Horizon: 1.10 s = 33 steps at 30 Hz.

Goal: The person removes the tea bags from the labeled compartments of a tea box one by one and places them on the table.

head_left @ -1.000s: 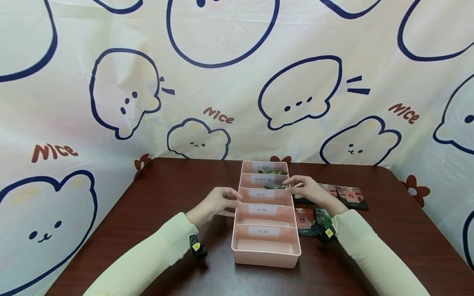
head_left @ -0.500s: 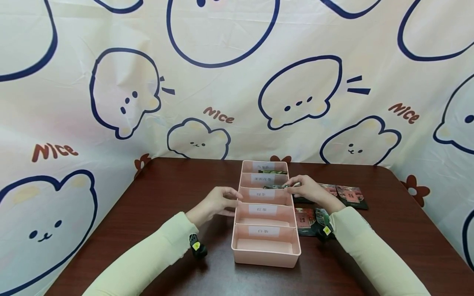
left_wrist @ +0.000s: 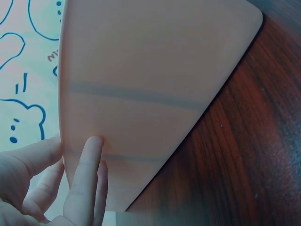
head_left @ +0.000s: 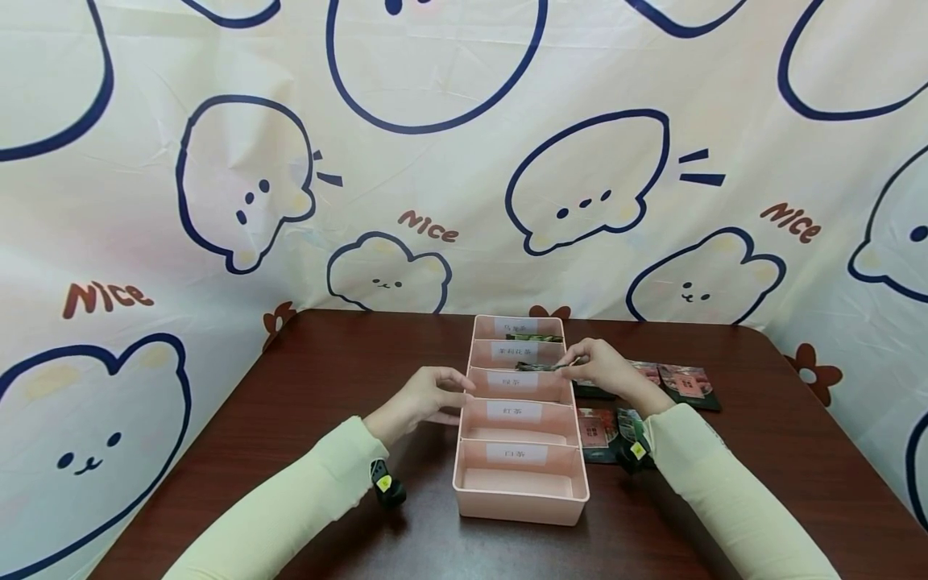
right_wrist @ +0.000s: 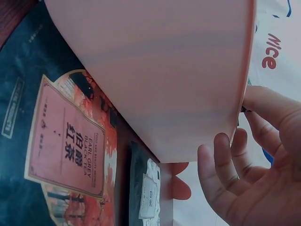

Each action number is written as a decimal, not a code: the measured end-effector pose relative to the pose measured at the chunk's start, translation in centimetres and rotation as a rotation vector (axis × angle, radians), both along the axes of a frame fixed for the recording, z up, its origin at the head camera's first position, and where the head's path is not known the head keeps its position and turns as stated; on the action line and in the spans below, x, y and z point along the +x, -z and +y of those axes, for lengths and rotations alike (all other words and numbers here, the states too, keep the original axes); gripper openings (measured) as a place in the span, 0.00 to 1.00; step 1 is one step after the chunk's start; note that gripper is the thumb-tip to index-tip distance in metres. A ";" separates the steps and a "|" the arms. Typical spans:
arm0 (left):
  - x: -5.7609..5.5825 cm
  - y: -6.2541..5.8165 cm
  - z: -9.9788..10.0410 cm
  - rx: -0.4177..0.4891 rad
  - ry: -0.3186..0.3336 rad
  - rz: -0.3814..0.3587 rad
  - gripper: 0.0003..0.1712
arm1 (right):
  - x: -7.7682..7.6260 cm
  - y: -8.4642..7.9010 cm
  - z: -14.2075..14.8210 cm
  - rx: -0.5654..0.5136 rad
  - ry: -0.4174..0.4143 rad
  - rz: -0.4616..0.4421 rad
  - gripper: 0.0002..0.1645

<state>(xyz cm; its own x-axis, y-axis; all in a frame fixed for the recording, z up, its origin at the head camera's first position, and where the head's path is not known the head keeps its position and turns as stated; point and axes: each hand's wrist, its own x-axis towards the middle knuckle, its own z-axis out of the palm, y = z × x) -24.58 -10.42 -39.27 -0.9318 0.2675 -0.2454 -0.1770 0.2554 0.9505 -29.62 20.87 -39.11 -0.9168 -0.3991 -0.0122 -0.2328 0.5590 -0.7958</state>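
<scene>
Right of centre, pouches (head_left: 691, 385) lie partly behind the right hand (head_left: 605, 370), pinching a packet (head_left: 535, 366) in a pink box (head_left: 518, 506). Loosely spread left hand (head_left: 420, 400) touches the box. Brown table (head_left: 348, 346); cartoon curtain (head_left: 464, 177) behind.

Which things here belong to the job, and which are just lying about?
Seemingly in the job:
pink divided box
nearer boxed packet, by the right hand
farther boxed packet
tea packets beside the box

Seemingly incidental:
patterned backdrop
black wrist-worn devices
</scene>
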 end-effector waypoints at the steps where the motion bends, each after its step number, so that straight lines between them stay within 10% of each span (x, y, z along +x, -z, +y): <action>1: 0.0 0.0 0.0 0.000 0.000 0.000 0.14 | 0.0 0.0 0.0 0.005 0.008 -0.002 0.07; 26: 0.0 -0.1 -0.1 -0.017 -0.008 -0.009 0.13 | 0.2 -1.3 0.3 -0.066 0.015 0.018 0.14; 33: 0.0 0.0 0.0 -0.004 -0.004 -0.001 0.14 | 0.4 -2.8 1.2 -0.279 0.087 0.072 0.13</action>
<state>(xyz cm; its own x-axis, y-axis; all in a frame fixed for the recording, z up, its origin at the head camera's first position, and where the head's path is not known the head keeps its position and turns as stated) -24.57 -10.45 -39.28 -0.9326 0.2630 -0.2472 -0.1786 0.2589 0.9493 -29.17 22.05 -36.27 -0.9422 -0.2980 0.1535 -0.2553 0.3416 -0.9045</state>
